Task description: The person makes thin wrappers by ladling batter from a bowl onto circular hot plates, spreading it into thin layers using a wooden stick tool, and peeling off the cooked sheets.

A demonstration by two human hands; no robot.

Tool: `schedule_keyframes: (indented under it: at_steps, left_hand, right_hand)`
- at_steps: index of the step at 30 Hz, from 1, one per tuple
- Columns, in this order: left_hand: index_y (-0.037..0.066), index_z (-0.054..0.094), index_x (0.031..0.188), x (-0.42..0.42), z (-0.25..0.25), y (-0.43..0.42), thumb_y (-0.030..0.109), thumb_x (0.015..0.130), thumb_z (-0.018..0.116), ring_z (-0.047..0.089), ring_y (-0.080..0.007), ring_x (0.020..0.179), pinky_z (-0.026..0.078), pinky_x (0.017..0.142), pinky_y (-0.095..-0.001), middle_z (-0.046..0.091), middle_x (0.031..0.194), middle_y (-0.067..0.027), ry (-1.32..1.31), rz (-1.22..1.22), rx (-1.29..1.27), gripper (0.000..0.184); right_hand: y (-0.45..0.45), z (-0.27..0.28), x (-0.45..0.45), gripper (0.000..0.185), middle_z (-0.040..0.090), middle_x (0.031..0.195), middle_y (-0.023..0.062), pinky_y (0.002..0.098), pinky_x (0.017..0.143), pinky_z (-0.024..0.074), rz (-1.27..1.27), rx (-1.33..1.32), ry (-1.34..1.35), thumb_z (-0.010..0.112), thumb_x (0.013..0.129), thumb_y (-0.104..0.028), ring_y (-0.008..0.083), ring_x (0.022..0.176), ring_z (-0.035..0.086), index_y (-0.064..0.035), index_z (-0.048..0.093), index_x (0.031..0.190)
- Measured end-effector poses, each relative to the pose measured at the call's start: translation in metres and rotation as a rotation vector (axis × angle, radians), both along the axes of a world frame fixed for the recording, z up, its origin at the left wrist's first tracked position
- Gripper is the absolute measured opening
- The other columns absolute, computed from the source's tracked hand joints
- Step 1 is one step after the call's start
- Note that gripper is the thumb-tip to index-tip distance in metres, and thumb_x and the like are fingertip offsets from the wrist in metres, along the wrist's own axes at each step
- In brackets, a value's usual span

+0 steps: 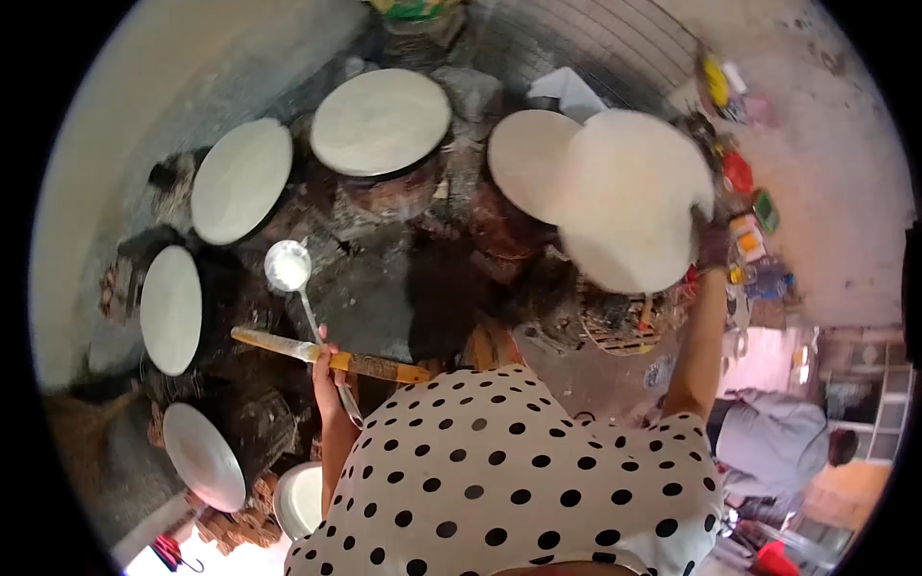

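Observation:
My left hand is closed around the handle of a metal ladle with white residue in its bowl. The same hand grips a long flat wooden stick, whose far end is whitened. On the right, my right hand, in a dark glove, holds a large thin white flatbread by its right edge. This sheet is slightly blurred and overlaps a round griddle with a pale surface. White batter rounds cover the back griddle, the back-left griddle and the left griddle.
A greyish round pan sits at front left, near bricks. Beside my left forearm stands a container of white liquid. Bottles and packets line the right wall. Another person is at lower right.

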State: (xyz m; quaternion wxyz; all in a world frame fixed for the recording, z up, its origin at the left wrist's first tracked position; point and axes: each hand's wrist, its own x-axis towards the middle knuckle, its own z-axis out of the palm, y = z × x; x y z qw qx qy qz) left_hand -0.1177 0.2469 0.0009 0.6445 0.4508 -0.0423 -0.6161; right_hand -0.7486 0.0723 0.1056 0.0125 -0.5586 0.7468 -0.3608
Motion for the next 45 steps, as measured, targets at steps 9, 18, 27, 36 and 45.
schedule_keyframes:
  at_steps: [9, 18, 27, 36, 45]
  left_hand:
    - [0.013, 0.049, 0.128, -0.210, -0.006, -0.062, 0.020, 0.098, 0.046, 0.035, -0.0014, 0.038, 0.036, 0.034, -0.0170, 0.051, 0.068, 0.0079, 0.001, -0.136, 0.290, 0.031]
    - [0.010, 0.042, 0.132, -0.264, 0.001, -0.042, 0.013, 0.096, 0.047, 0.042, -0.0025, 0.045, 0.043, 0.038, -0.0157, 0.058, 0.087, 0.0027, 0.126, -0.071, 0.122, 0.037]
    - [0.012, 0.043, 0.131, -0.254, -0.032, -0.001, 0.014, 0.098, 0.043, 0.040, -0.0017, 0.045, 0.039, 0.037, -0.0166, 0.057, 0.085, 0.0031, 0.192, 0.081, 0.100, 0.033]
    - [0.008, 0.048, 0.134, -0.175, -0.095, 0.105, 0.031, 0.095, 0.053, 0.045, -0.0017, 0.059, 0.039, 0.053, -0.0160, 0.065, 0.094, 0.0012, -0.337, 0.273, 0.415, 0.045]
    - [0.007, 0.055, 0.103, -0.110, -0.144, 0.408, 0.022, 0.098, 0.044, 0.039, -0.0047, 0.043, 0.033, 0.040, -0.0196, 0.053, 0.067, 0.0017, -0.096, 1.062, 0.435, 0.020]
  right_hand:
    - [-0.118, -0.038, -0.124, 0.022, 0.064, 0.105, 0.0106, 0.0413, 0.082, 0.0488, 0.075, 0.167, 0.844, 0.054, 0.088, -0.020, 0.0302, 0.096, 0.061, -0.0133, 0.066, 0.105]
    - [-0.118, -0.250, -0.170, 0.011, 0.065, 0.084, 0.0049, 0.0411, 0.073, 0.0479, 0.005, 0.311, 0.779, 0.057, 0.080, -0.023, 0.0248, 0.084, 0.062, -0.0197, 0.064, 0.088]
    - [-0.064, -0.224, 0.026, 0.024, 0.067, 0.083, 0.0108, 0.0431, 0.073, 0.0476, 0.556, 0.345, 0.224, 0.058, 0.082, -0.033, 0.0265, 0.081, 0.064, -0.0112, 0.066, 0.089]
    - [0.110, -0.161, 0.374, 0.039, 0.064, 0.076, 0.0117, 0.0377, 0.063, 0.0471, 1.560, 1.361, -0.135, 0.059, 0.083, -0.040, 0.0199, 0.068, 0.059, -0.0040, 0.066, 0.095]
    - [0.241, -0.208, 0.533, 0.043, 0.064, 0.097, 0.0142, 0.0421, 0.074, 0.0510, 1.800, 1.178, 0.319, 0.051, 0.092, -0.024, 0.0294, 0.084, 0.063, -0.0171, 0.046, 0.134]
